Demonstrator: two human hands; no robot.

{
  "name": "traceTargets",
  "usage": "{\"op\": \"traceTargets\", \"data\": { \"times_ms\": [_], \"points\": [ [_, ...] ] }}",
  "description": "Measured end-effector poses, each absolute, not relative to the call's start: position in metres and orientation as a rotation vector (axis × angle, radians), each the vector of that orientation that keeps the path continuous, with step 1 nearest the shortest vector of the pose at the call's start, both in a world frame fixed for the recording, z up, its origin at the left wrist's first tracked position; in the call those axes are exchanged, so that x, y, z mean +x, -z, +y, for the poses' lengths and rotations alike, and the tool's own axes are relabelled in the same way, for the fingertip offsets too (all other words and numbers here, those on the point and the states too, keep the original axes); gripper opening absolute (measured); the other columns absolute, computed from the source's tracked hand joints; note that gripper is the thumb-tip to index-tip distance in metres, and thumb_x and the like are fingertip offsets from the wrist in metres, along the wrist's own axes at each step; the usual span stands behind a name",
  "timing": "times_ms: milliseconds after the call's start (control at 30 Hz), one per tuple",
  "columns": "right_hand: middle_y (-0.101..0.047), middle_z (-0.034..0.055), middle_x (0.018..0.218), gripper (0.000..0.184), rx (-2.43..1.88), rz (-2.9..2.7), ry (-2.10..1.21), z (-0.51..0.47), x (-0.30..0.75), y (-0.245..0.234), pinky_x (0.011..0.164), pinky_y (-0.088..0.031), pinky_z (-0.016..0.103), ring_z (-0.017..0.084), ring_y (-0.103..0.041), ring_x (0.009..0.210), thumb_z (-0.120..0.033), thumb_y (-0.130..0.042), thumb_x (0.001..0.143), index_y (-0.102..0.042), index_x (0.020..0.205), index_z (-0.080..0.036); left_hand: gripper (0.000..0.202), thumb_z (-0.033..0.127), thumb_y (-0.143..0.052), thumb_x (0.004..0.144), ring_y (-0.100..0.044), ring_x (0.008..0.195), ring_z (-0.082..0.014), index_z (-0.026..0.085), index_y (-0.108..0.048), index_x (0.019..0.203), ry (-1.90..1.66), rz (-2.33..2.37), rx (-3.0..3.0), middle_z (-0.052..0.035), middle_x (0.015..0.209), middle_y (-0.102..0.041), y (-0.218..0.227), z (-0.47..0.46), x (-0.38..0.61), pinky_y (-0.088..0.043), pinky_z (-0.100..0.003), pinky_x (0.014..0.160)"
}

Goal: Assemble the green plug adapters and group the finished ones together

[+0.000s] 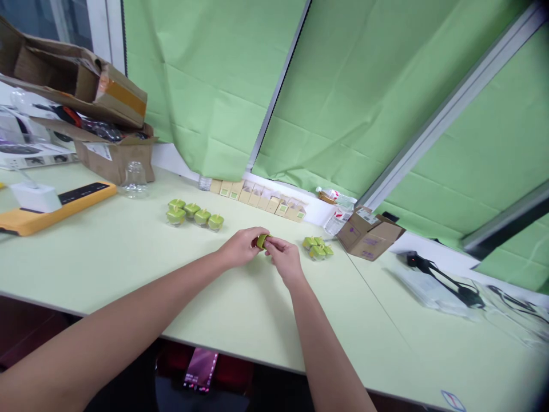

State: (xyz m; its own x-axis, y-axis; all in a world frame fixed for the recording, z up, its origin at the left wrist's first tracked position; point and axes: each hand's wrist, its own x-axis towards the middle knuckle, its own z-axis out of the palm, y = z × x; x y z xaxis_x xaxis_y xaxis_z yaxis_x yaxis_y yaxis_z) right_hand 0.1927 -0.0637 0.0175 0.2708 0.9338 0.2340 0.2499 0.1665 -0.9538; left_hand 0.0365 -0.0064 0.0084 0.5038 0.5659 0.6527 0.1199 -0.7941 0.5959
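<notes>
My left hand [241, 247] and my right hand [286, 260] meet over the middle of the table. Between their fingertips is a small olive-green piece [262, 241], with something dark red beside it; its exact kind is partly hidden by the fingers. Both hands are closed on it, just above the tabletop. Ahead on the left stands a group of small clear cups with green tops [202, 217]. To the right of my right hand sits a second cluster of green-topped cups [318, 250].
Small tan boxes [257, 196] line the back edge below green blinds. A glass jar [135, 182], cardboard boxes [115, 158] and a yellow case [60, 209] occupy the left. On the right are an open carton [369, 234], plastic packs and cables. A phone [201, 369] lies below the table edge.
</notes>
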Motion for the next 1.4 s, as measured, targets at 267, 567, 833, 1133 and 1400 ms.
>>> {"op": "traceTargets", "data": {
  "times_ms": [267,567,833,1133,1400],
  "points": [
    [-0.075,0.0038,0.08,0.025,-1.421,-1.224,-0.488,-0.067,0.183,-0.019,0.063,-0.054,0.029,0.016,-0.063,0.065,-0.035,-0.067,0.071,-0.078,0.087,-0.019,0.044,0.008,-0.054,0.076,-0.061,0.078,-0.013,0.022,-0.061,0.117,-1.252,0.569,2.261,-0.0005,0.096,-0.069,-0.007,-0.009,0.039,-0.05,-0.025,0.075],
    [-0.065,0.0025,0.085,0.031,-1.279,-1.064,-0.546,-0.07,0.177,-0.023,0.057,-0.059,0.028,0.015,-0.062,0.072,-0.038,-0.077,0.066,-0.061,0.086,-0.02,0.048,0.009,-0.055,0.075,-0.062,0.079,-0.0136,0.022,-0.061,0.12,-1.304,0.54,2.193,-0.0025,0.103,-0.069,-0.012,-0.011,0.041,-0.053,-0.027,0.077],
    [-0.07,0.0057,0.094,0.034,-1.06,-1.023,-1.017,-0.069,0.187,-0.026,0.08,-0.055,0.033,0.018,-0.068,0.087,-0.039,-0.081,0.068,-0.067,0.091,-0.018,0.054,0.01,-0.056,0.074,-0.066,0.089,-0.0155,0.022,-0.058,0.126,-1.194,0.451,2.051,-0.0043,0.111,-0.068,-0.02,-0.016,0.039,-0.055,-0.029,0.085],
    [-0.069,0.0029,0.089,0.034,-1.015,-0.959,-1.189,-0.075,0.188,-0.033,0.075,-0.052,0.029,0.013,-0.063,0.073,-0.037,-0.085,0.063,-0.067,0.087,-0.02,0.024,0.025,-0.065,0.077,-0.062,0.064,-0.0117,0.011,-0.07,0.096,-1.027,0.492,1.604,-0.0062,0.085,-0.07,-0.018,-0.002,0.037,-0.054,-0.028,0.066],
    [-0.067,0.005,0.09,0.03,-0.992,-1.12,-1.012,-0.082,0.18,-0.042,0.071,-0.051,0.029,0.016,-0.06,0.079,-0.04,-0.079,0.069,-0.069,0.09,-0.02,0.025,0.029,-0.075,0.067,-0.059,0.062,-0.0114,0.013,-0.073,0.086,-0.988,0.524,1.432,-0.0038,0.072,-0.069,-0.03,0.0,0.032,-0.05,-0.026,0.061]
  ]
}}
